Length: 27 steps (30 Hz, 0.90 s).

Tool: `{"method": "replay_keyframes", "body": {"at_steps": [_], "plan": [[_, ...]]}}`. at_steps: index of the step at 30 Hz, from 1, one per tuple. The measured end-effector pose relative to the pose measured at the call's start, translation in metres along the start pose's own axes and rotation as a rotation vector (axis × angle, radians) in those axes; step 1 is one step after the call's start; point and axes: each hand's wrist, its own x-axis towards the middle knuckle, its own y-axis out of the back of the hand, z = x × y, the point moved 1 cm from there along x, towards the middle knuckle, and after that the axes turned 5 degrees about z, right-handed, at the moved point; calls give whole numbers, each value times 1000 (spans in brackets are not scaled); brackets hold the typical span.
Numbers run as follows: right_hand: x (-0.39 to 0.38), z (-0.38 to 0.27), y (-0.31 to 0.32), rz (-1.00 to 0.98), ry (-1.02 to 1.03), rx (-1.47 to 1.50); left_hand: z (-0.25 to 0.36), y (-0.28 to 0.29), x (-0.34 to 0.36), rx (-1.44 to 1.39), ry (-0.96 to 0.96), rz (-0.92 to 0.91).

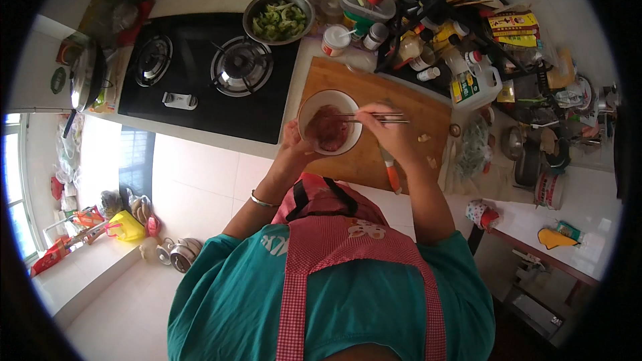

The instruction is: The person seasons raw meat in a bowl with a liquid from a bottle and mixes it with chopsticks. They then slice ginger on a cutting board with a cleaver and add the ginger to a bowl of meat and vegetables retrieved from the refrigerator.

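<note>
A white bowl (309,105) with a dark rim is tilted toward me over the left part of the wooden cutting board (401,103). Reddish raw meat (329,130) lies in it, wet and in small pieces. Around the bowl's left side my left hand (294,140) is closed, gripping it. My right hand (384,125) is closed on a pair of metal chopsticks (394,118), whose tips reach into the meat. Below my right hand, a knife with an orange handle (392,177) rests on the board, its blade partly hidden by my forearm.
Left of the board is a black gas stove (200,113) with two burners. A metal bowl of cut green vegetables (279,21) stands at its back right corner. Behind the board are a white tub (336,41) and a bottle rack (428,20). A white jug (476,86) stands at the right.
</note>
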Motion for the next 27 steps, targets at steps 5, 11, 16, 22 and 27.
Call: {"method": "replay_keyframes", "body": {"at_steps": [5, 11, 16, 22, 27], "plan": [[4, -11, 1, -3, 74, 19, -12, 21, 16, 1, -5, -118], [5, -10, 12, -91, 78, -20, 0, 7, 13, 19, 3, -73], [8, 3, 7, 89, -105, 60, -3, 10, 13, -7, -30, -15], [9, -19, 1, -41, 31, 17, -20, 33, 30, -10, -9, -77], [12, -17, 6, -82, 55, -21, -19, 30, 34, 24, 66, -75]]}}
